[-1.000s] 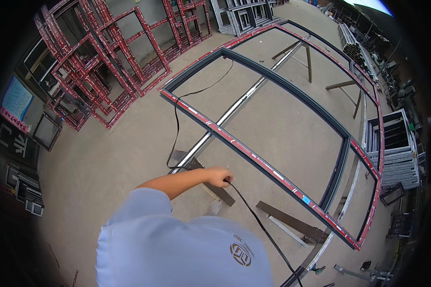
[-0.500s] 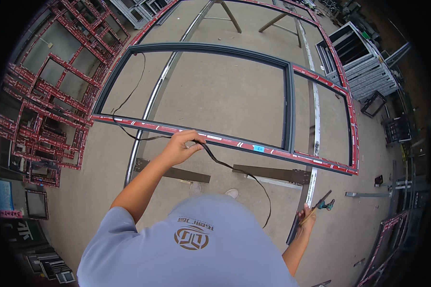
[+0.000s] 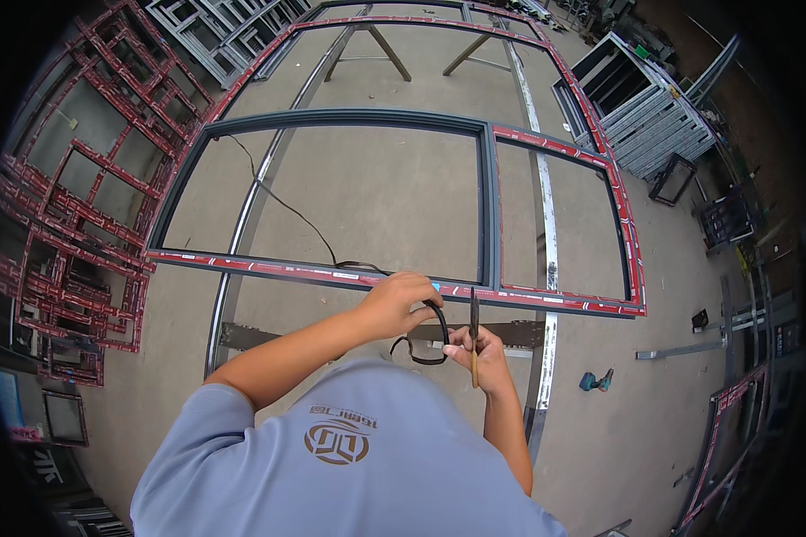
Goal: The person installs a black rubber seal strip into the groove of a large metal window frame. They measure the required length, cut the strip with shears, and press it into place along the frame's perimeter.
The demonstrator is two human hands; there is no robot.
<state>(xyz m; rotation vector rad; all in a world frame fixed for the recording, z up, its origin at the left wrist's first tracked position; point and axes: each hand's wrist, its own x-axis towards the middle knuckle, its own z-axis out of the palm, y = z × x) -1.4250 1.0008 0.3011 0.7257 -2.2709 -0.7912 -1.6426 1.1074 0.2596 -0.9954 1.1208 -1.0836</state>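
Note:
My left hand is closed on a thin black rubber strip, just at the near edge of a large dark grey window frame with red film on it. From there the strip loops down toward my right hand, and its other length trails across the frame's opening to the far left corner. Between the fingers of my right hand stands a tool with a wooden handle and a dark, narrow blade. The right fingertips meet the strip's loop; whether they grip it is hard to see.
Two long metal rails on trestles carry the frame. A teal cordless drill lies at the right. Red-filmed frames crowd the left side, and a stack of silver frames stands at the far right.
My left hand has slid rightward along the frame's near edge with the strip. My right hand has come in from the lower right, bringing the tool up beside it.

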